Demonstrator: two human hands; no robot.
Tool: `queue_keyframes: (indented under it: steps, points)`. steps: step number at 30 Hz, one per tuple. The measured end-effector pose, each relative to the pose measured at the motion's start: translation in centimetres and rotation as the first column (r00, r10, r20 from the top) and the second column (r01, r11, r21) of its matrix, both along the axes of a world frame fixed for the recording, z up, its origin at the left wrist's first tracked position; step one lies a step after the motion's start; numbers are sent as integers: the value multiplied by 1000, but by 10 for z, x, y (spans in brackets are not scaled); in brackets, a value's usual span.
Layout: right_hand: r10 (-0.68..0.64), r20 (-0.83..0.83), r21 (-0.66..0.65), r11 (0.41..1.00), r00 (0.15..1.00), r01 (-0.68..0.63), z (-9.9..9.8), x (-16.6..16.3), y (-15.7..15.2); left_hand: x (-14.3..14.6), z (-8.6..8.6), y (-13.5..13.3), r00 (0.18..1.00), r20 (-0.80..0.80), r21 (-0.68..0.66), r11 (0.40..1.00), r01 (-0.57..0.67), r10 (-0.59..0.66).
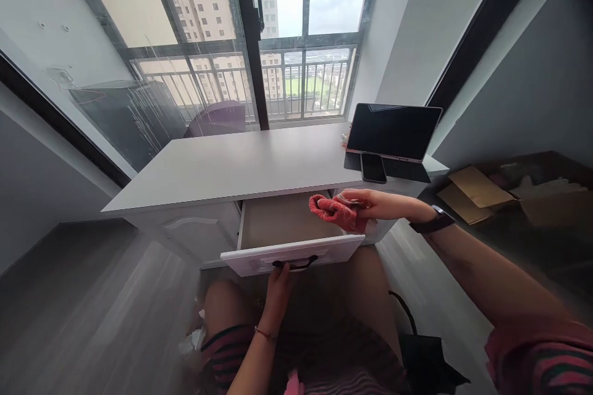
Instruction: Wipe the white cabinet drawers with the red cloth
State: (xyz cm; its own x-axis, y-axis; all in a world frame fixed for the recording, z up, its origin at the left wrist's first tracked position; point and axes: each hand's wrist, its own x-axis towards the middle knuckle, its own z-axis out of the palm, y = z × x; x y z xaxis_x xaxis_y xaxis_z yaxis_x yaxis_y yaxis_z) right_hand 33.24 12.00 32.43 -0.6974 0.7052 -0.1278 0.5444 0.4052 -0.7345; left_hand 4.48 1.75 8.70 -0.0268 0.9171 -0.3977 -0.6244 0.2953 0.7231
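Observation:
My right hand (361, 202) grips a bunched red cloth (334, 210) and holds it above the right end of a pulled-out drawer (273, 222). Below, my left hand (279, 281) has its fingers curled round the dark handle (303, 263) on the drawer's white front. The part of the drawer's inside that shows is bare; the cloth and my right hand cover its right end.
The white desk (241, 163) carries a propped tablet (393, 133) with a phone (373, 168) in front. Cardboard boxes (482, 188) lie right. A black bag (424, 352) is beside my right leg. Glass doors (259, 43) stand behind the desk.

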Motion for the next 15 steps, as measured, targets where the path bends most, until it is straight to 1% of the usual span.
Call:
queue_keyframes:
  steps: [2, 4, 6, 7, 9, 11, 12, 14, 15]
  points:
    - [-58, 60, 103, 993, 996, 52, -13, 5, -14, 0, 0, 8, 1000, 3, -5, 1000, -13, 13]
    - [-117, 151, 216, 973, 982, 83, -37, 2, -26, 0, 0, 15, 999, 12, -18, 999, -38, 38]
    - [-158, 271, 385, 922, 949, 43, -66, -7, -35, 1, -1, 20, 998, 26, -20, 998, -58, 59]
    - [-188, 293, 458, 888, 937, 34, -80, -14, -39, 1, -1, 21, 998, 34, -15, 998, -59, 60]
    - [-214, 263, 568, 822, 941, 29, -103, -29, -43, 2, 1, 23, 998, 39, -6, 999, -48, 48]
    - [-193, 212, 628, 778, 958, 18, -120, -47, -43, 3, 4, 22, 998, 54, 6, 999, -37, 36]
    - [-172, 200, 644, 765, 965, 3, -126, -57, -43, 4, 6, 22, 997, 67, 17, 999, -34, 33]
    - [-138, 202, 657, 754, 970, -30, -133, -81, -41, 7, 9, 21, 998, 61, 59, 998, -35, 31]
    - [-124, 210, 656, 754, 970, -46, -135, -94, -40, 9, 11, 22, 999, 20, 91, 995, -43, 42]
